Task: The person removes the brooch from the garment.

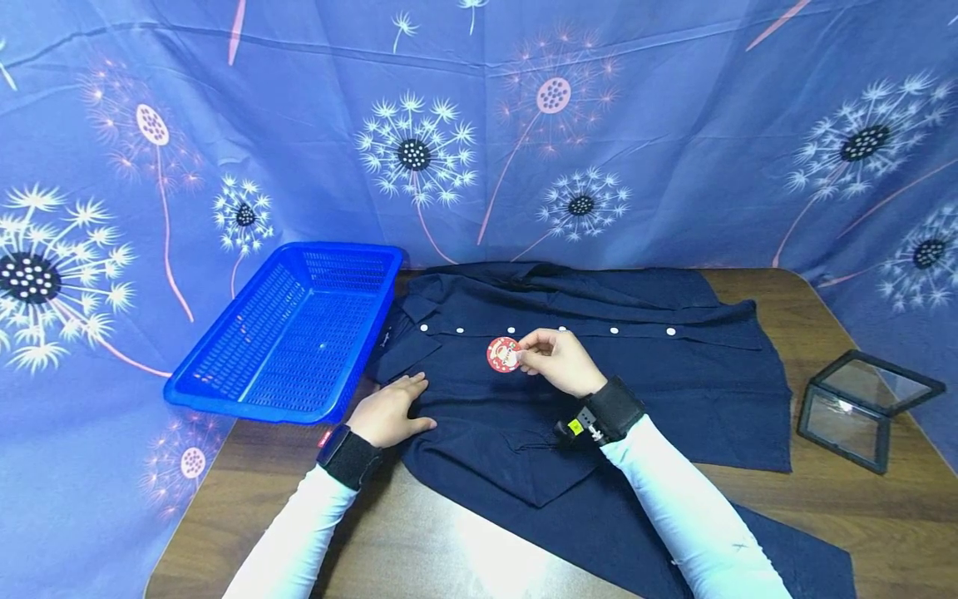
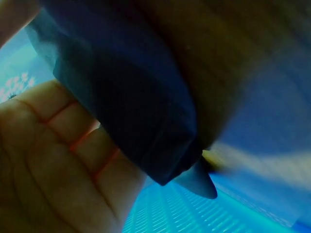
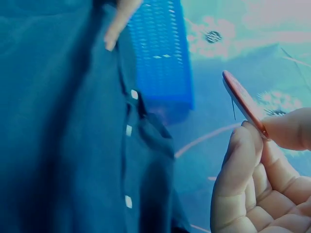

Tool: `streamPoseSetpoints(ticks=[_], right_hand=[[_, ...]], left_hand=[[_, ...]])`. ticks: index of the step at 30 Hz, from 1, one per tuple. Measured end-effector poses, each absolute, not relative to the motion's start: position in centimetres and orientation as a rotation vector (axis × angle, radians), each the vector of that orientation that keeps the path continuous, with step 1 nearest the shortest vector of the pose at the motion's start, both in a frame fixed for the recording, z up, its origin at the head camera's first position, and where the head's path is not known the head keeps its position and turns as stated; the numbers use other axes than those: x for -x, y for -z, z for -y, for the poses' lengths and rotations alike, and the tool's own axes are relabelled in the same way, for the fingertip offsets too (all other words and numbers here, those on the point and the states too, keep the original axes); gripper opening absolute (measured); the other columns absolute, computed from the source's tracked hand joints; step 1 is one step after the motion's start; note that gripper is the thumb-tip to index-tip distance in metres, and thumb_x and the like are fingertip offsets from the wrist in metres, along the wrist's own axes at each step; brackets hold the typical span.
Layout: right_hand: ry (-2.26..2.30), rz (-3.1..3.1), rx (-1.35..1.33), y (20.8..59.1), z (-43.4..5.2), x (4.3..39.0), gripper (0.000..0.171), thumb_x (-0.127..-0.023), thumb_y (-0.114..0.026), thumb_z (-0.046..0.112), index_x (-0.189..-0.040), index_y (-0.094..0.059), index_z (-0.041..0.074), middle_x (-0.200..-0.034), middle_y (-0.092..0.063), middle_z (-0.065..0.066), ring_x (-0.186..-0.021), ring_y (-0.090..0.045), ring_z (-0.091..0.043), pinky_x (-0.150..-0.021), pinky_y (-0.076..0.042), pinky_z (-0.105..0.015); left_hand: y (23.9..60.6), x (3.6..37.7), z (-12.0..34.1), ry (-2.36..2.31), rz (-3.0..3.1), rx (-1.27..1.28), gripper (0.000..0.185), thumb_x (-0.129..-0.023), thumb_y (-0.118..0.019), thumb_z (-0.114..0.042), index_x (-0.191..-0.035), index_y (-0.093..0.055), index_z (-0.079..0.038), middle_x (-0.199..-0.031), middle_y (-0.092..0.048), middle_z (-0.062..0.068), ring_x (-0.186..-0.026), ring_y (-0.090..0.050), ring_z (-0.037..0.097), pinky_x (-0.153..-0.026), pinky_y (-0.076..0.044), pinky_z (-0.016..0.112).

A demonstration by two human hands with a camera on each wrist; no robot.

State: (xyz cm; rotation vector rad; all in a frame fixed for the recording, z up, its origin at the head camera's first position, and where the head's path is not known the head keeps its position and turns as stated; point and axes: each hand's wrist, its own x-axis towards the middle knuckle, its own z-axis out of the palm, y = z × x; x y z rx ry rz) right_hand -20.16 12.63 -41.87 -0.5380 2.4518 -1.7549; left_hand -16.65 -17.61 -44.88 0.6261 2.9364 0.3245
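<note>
While the right hand (image 1: 557, 359) held the badge, conditions were as follows:
Right fingers (image 3: 243, 160): thumb and fingertips were pinched on the rim of the round red badge (image 1: 504, 354).
Badge position: it hung just above the dark navy shirt (image 1: 584, 399), below the white buttons (image 1: 614, 331).
Left hand (image 1: 389, 412): fingers lay flat and together, pressing the shirt near the collar.
Surroundings: a blue basket (image 1: 292, 333) stood to the left; a glass box (image 1: 861, 408) sat well apart on the right.
Recommended technique: keeping the cloth taut and the pin side facing the fabric would likely serve best.

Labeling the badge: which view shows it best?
Head view: the badge faces the camera, red with a printed face, pinched by the right hand over the shirt. The right wrist view shows only its edge. The left wrist view misses it.
</note>
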Motion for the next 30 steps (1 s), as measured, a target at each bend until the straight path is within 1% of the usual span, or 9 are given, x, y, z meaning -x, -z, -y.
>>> streamPoseSetpoints(ticks=[6,13,19,21,26,30], right_hand=[[1.866,-2.467,0.473,40.9,-14.3,20.5,0.017,-0.090,-0.064,0.003,-0.101,-0.066,-0.010,-0.086,-0.071,-0.019,-0.068,-0.065,-0.003,-0.066,-0.057,-0.023],[1.959,-2.519,0.398,39.8,-16.5,20.4,0.021,-0.091,-0.066,0.005,-0.103,-0.065,-0.011,-0.083,-0.071,-0.007,-0.069,-0.067,-0.004,-0.066,-0.058,-0.026],[2.009,-2.522,0.389,39.0,-17.5,19.9,0.022,-0.091,-0.065,0.004,-0.106,-0.064,-0.012,-0.082,-0.070,0.002,-0.071,-0.068,-0.005,-0.068,-0.058,-0.023],[2.021,-2.507,0.387,38.9,-17.6,19.8,0.022,-0.091,-0.065,0.004,-0.106,-0.064,-0.012,-0.081,-0.070,0.005,-0.072,-0.069,-0.007,-0.068,-0.058,-0.023],[2.036,-2.489,0.372,39.0,-17.7,19.7,0.023,-0.091,-0.065,0.005,-0.106,-0.063,-0.013,-0.080,-0.069,0.006,-0.072,-0.069,-0.010,-0.068,-0.058,-0.022],[2.043,-2.497,0.350,38.9,-17.7,19.6,0.023,-0.091,-0.065,0.004,-0.106,-0.063,-0.013,-0.079,-0.069,0.008,-0.071,-0.069,-0.009,-0.067,-0.057,-0.022]], left_hand=[[44.8,16.6,17.6,-0.331,-2.937,-0.618,0.073,-0.083,-0.074,-0.044,-0.138,-0.054,0.000,-0.149,-0.048,0.013,-0.138,-0.046,0.033,-0.112,-0.038,0.046],[44.8,16.7,17.6,-0.331,-2.929,-0.620,0.074,-0.083,-0.074,-0.045,-0.138,-0.054,0.000,-0.149,-0.048,0.013,-0.138,-0.046,0.033,-0.112,-0.038,0.047],[44.7,16.7,17.6,-0.335,-2.932,-0.597,0.073,-0.082,-0.074,-0.045,-0.138,-0.054,-0.001,-0.149,-0.049,0.012,-0.138,-0.046,0.031,-0.112,-0.039,0.047],[44.7,16.7,17.5,-0.340,-2.932,-0.587,0.073,-0.082,-0.075,-0.044,-0.137,-0.054,-0.001,-0.148,-0.049,0.012,-0.138,-0.046,0.031,-0.111,-0.039,0.047],[44.7,16.6,17.2,-0.356,-2.934,-0.573,0.072,-0.081,-0.076,-0.043,-0.136,-0.055,-0.001,-0.147,-0.050,0.014,-0.138,-0.047,0.031,-0.111,-0.039,0.047],[44.7,16.6,16.8,-0.350,-2.957,-0.588,0.070,-0.085,-0.071,-0.045,-0.136,-0.055,0.000,-0.145,-0.052,0.016,-0.137,-0.048,0.032,-0.111,-0.040,0.048]])
